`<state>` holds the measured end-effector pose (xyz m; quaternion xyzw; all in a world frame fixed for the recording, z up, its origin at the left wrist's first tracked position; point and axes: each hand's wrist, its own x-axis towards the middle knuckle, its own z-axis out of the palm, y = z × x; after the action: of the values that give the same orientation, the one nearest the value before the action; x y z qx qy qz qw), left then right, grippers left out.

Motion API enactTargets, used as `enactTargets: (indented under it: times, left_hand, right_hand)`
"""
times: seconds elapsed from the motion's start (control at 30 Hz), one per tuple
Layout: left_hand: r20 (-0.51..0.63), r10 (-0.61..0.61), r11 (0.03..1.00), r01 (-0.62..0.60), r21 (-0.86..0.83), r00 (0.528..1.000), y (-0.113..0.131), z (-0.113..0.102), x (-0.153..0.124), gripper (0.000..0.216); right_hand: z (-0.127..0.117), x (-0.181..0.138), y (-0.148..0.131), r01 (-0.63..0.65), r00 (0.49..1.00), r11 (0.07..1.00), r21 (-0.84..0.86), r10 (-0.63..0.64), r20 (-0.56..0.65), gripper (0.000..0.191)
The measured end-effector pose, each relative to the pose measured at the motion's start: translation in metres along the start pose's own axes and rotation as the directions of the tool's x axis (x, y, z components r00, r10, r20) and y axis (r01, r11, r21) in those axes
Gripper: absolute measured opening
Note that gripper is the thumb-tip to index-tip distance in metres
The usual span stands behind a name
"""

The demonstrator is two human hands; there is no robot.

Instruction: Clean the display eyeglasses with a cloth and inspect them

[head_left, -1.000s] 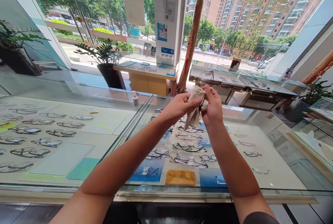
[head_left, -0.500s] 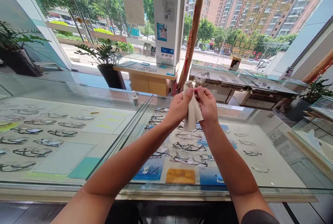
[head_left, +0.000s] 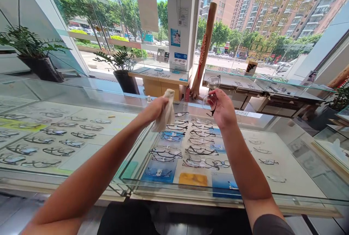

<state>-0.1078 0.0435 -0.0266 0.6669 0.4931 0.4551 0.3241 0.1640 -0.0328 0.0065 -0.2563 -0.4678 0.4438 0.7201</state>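
Note:
My left hand (head_left: 156, 109) grips a pale cleaning cloth (head_left: 167, 113), which hangs down over the glass counter. To the right, my right hand (head_left: 224, 109) is closed on a pair of eyeglasses (head_left: 209, 102) with thin dark rims. One lens is turned up and the other lies lower, left of the fingers. Cloth and eyeglasses are apart. Just behind my left hand, a small white bottle (head_left: 148, 99) stands on the counter, its lower part hidden.
Beneath my hands is a glass display counter (head_left: 174, 186) with rows of eyeglass frames (head_left: 201, 150) inside. An orange tray (head_left: 193, 179) lies near its front edge. Beyond stand a wooden post (head_left: 204, 46), a potted plant (head_left: 125, 80) and another display case (head_left: 231, 82).
My left hand has drawn the cloth away to the left, off the eyeglasses. My right hand keeps hold of the eyeglasses, now uncovered. The view has shifted slightly.

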Motion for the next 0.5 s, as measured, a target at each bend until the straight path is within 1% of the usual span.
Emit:
enactTargets:
  times: [0.1, 0.17, 0.23, 0.3, 0.37, 0.4, 0.43, 0.5]
  left_hand:
    - [0.034, -0.112, 0.992, 0.110, 0.065, 0.993, -0.038, -0.038, -0.002, 0.022]
    - [0.027, -0.236, 0.947, 0.223, 0.231, 0.971, -0.064, -0.060, -0.007, 0.022]
    - [0.014, -0.284, 0.918, 0.268, 0.292, 0.959, -0.088, -0.079, -0.013, 0.024]
    - [0.020, -0.310, 0.904, 0.288, 0.315, 0.951, -0.107, -0.092, -0.020, 0.027]
    - [0.027, -0.340, 0.913, 0.323, 0.250, 0.940, -0.117, -0.099, -0.028, 0.033]
    - [0.032, -0.352, 0.920, 0.339, 0.198, 0.936, -0.119, -0.100, -0.031, 0.037]
    - [0.039, -0.360, 0.927, 0.352, 0.130, 0.932, -0.118, -0.099, -0.035, 0.043]
    - [0.072, -0.361, 0.930, 0.364, -0.046, 0.930, -0.108, -0.093, -0.042, 0.052]
  right_hand:
    - [0.000, -0.002, -0.007, -0.077, 0.996, 0.995, -0.059, 0.080, 0.051, 0.024]
    - [0.000, -0.003, -0.010, -0.121, 0.990, 0.989, -0.079, 0.127, 0.063, 0.024]
    - [0.000, -0.004, -0.011, -0.149, 0.985, 0.985, -0.084, 0.156, 0.079, 0.022]
    - [0.000, -0.006, -0.011, -0.165, 0.979, 0.983, -0.085, 0.173, 0.104, 0.021]
    - [0.001, -0.010, -0.009, -0.168, 0.976, 0.982, -0.085, 0.178, 0.129, 0.019]
    - [0.001, -0.012, -0.008, -0.168, 0.974, 0.982, -0.086, 0.179, 0.142, 0.019]
    - [0.001, -0.015, -0.006, -0.170, 0.971, 0.982, -0.087, 0.182, 0.156, 0.019]
    - [0.001, -0.022, -0.001, -0.176, 0.964, 0.980, -0.090, 0.191, 0.187, 0.019]
